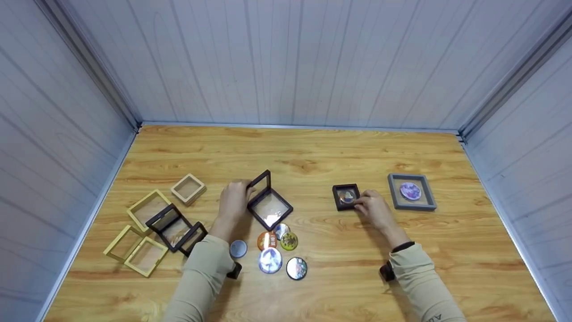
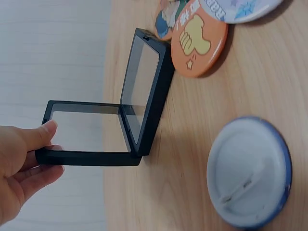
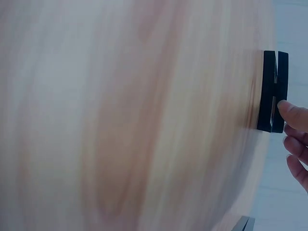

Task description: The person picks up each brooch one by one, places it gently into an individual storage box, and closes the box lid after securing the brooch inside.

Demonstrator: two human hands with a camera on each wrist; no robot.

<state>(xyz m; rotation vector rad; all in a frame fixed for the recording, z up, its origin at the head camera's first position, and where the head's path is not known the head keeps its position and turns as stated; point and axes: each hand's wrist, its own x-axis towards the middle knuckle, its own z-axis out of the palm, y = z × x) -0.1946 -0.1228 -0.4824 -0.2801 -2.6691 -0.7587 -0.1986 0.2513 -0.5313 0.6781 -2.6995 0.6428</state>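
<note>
My left hand [image 1: 233,201] pinches the raised half of a black hinged display frame [image 1: 280,196]. In the left wrist view, the thumb and fingers hold the edge of that half, while the other half of the frame [image 2: 164,79] lies on the table. At the right, my right hand [image 1: 374,208] holds the near right corner of a small black display frame [image 1: 338,202] with a round badge [image 1: 347,196] inside. Seen edge-on in the right wrist view, the small frame's two halves [image 3: 267,91] are slightly apart, with the thumb on the upper one.
Several round badges, including an orange one [image 1: 264,241] and a face-down one [image 1: 238,248], lie near my left forearm. Yellow frames [image 1: 146,257], another open black frame [image 1: 172,228] and a beige one [image 1: 188,188] sit at left. A grey frame [image 1: 413,206] holds a purple badge [image 1: 410,191].
</note>
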